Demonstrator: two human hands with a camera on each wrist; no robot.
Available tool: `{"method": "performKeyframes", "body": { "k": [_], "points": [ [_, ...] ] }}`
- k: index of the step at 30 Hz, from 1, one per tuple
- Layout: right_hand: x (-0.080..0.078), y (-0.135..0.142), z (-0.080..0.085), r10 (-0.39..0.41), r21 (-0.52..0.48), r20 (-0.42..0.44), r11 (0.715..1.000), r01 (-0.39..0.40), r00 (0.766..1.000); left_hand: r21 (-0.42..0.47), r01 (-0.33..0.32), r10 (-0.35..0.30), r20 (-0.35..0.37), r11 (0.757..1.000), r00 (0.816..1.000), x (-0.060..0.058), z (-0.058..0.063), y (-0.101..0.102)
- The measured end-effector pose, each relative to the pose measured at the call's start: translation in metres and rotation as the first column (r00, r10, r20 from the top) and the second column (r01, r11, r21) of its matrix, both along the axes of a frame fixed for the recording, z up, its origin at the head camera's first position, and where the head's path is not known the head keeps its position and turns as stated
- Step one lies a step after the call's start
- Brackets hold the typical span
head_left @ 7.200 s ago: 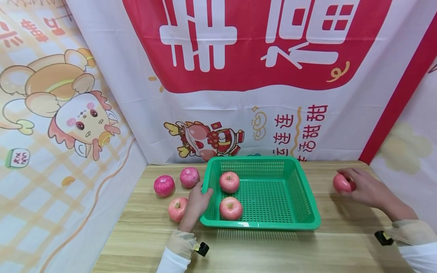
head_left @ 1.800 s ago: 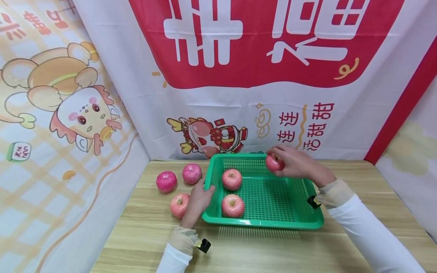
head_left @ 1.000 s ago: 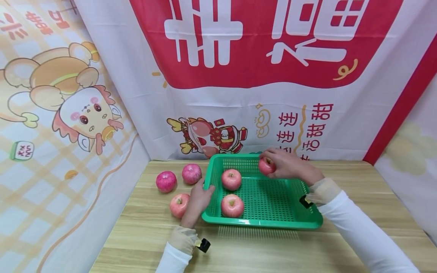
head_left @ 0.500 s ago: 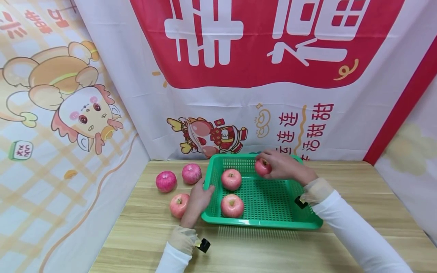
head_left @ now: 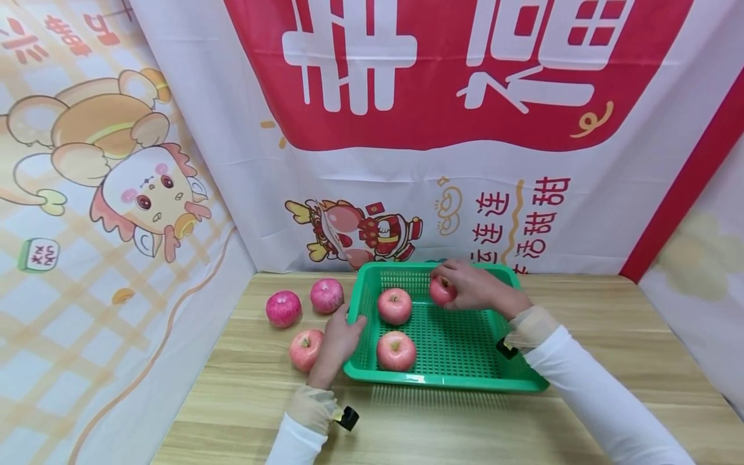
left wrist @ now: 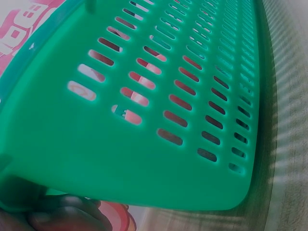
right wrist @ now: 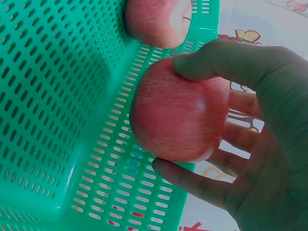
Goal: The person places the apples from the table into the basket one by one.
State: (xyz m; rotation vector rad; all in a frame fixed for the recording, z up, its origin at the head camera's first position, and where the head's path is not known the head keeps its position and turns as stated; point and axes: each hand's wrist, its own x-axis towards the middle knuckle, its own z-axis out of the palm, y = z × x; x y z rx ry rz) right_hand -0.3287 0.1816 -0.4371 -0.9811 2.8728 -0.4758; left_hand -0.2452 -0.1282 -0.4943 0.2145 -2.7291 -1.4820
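A green plastic basket [head_left: 444, 381] with slotted walls stands on the wooden table. My left hand [head_left: 340, 336] grips its left rim; in the left wrist view the fingers [left wrist: 67, 219] show dimly under the rim. A red apple [head_left: 442, 292] is held in my right hand [head_left: 473, 286], inside the basket near its back wall. The right wrist view shows thumb and fingers around this apple [right wrist: 180, 113], above the basket's slotted floor. Two pinkish apples, one at the back [head_left: 394, 306] and one in front [head_left: 396, 351], sit in the basket's left part.
Left of the basket lie a pink apple [head_left: 305, 350], partly behind my left wrist, and two magenta, streaked round fruits, one outer [head_left: 283, 309] and one inner [head_left: 327, 296]. A printed cloth [head_left: 349, 174] hangs at the table's back edge, with more cloth on both sides.
My right hand has brought the apple from the table's right side over the basket, then moved it slightly left and down inside. My left hand has stayed on the rim.
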Motion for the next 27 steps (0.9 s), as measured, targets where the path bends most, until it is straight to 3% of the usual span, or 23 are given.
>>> {"method": "performKeyframes", "body": {
  "k": [22,27],
  "points": [
    [-0.001,-0.015,-0.011,0.03,0.006,0.066,1.0,-0.031,0.997,-0.005,-0.001,0.001,-0.043,1.0,0.999,-0.001,-0.001,0.001],
    [-0.002,-0.017,-0.014,0.024,0.021,0.08,0.999,-0.025,0.997,0.0,-0.008,0.008,-0.019,1.0,1.0,0.0,-0.001,0.001]
  ]
}}
